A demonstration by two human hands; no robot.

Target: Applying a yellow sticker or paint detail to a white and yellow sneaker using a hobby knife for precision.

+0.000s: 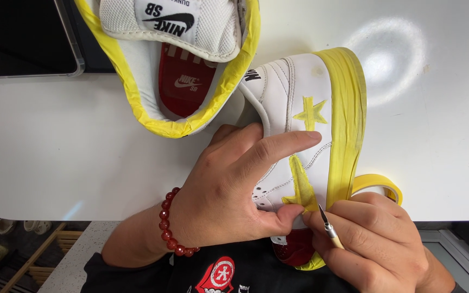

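A white leather sneaker (294, 92) lies on its side over the white table's (55, 152) front edge. Yellow masking tape covers its sole wall (346, 125) and forms a star and a swoosh-like shape on its side. My left hand (234, 184), with a red bead bracelet on the wrist, grips the shoe, thumb pressed by the tape shape. My right hand (375, 239) holds a small craft knife (329, 228), blade tip at the lower end of the yellow tape shape.
A second white sneaker (175, 59) with a yellow-taped collar and red insole lies at top centre. A yellow tape roll (381, 184) sits behind my right hand. A dark tablet-like slab (23, 38) is at top left. Floor and a wooden rack show below left.
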